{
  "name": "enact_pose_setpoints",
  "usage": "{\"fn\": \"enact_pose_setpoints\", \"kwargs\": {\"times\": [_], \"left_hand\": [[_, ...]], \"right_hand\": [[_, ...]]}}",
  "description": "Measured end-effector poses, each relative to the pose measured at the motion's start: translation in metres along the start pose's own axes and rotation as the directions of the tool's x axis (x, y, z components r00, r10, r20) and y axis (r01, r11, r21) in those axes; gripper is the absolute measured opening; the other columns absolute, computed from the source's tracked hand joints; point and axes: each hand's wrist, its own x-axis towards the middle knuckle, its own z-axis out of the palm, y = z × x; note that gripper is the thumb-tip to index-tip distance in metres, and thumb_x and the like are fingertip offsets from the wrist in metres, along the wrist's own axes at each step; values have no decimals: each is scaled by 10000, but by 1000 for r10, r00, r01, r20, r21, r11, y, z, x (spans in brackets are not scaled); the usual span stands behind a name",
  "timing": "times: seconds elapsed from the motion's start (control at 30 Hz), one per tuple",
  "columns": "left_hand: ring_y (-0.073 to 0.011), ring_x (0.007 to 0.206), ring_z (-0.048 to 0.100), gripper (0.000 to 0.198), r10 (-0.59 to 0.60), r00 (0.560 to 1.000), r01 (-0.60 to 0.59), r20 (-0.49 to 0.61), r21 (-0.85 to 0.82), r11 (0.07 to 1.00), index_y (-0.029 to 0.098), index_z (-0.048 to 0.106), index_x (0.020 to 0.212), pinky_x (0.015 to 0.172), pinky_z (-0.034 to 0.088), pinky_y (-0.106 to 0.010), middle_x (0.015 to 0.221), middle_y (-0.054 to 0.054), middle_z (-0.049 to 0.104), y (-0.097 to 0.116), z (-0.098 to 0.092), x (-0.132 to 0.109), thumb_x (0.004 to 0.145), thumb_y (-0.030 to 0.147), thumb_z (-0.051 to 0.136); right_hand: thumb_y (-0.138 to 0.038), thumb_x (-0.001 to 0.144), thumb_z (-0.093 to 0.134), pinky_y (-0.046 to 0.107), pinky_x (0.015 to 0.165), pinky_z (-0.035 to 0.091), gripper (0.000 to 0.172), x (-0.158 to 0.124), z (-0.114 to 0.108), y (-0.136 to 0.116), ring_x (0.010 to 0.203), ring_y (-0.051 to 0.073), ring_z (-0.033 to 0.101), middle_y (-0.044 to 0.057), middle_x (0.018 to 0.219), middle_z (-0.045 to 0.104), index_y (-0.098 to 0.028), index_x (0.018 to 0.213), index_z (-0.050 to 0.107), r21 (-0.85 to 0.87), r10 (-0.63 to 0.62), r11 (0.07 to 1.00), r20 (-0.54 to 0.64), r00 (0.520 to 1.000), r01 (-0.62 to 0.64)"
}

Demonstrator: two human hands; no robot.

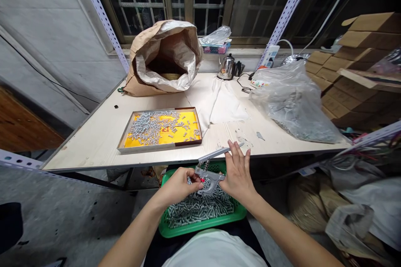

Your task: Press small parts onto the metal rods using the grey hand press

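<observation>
Above a green plastic basket (200,222) full of small metal screw-like parts (200,207), my right hand (238,171) holds a grey metal lever tool (210,182) with a coil spring. Its fingers reach up to the tool's raised long handle, while the thumb is by the lower body. My left hand (179,185) is closed in a pinch at the tool's left end. A small red piece (202,180) shows right at its fingertips; whether it is loose or belongs to the tool, I cannot tell.
A shallow tray (147,148) of small metal parts lies on the table (90,142). Behind it stands an open paper sack (138,71). A kettle (226,68) is at the back, a clear plastic bag (291,100) at right, and stacked cardboard boxes (354,75) beyond.
</observation>
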Motion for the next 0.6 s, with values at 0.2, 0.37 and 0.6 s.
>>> {"fn": "enact_pose_setpoints", "kwargs": {"times": [0.2, 0.37, 0.6], "left_hand": [[-163, 686, 538, 195, -24, 1000, 24, 6, -55, 998, 120, 676, 721, 653, 371, -254, 708, -29, 661, 0, -2, -2, 697, 313, 689], [-199, 826, 579, 310, -3, 998, -8, -61, -181, 983, 137, 687, 887, 753, 411, -279, 881, -60, 698, 1, -7, -8, 752, 414, 650], [-172, 693, 533, 528, -130, 950, 31, -283, -330, 943, 123, 704, 859, 638, 376, -268, 765, -80, 685, -1, -2, -10, 766, 613, 532]], "right_hand": [[-178, 703, 511, 623, 1097, 113, 362, 4, -4, 0, 1306, 325, 327, 183, 1327, 453, -116, 1060, 502, -9, -52, 999, -95, 994, 51], [-235, 729, 526, 345, 797, 458, 228, 4, 2, 11, 857, 210, 538, 100, 910, 601, -143, 937, 543, 22, -147, 988, -116, 982, 151], [-172, 661, 493, 252, 556, 313, 57, 14, 14, 20, 626, 150, 496, 25, 635, 561, -189, 705, 525, -82, -215, 969, 192, 958, 234]]}}
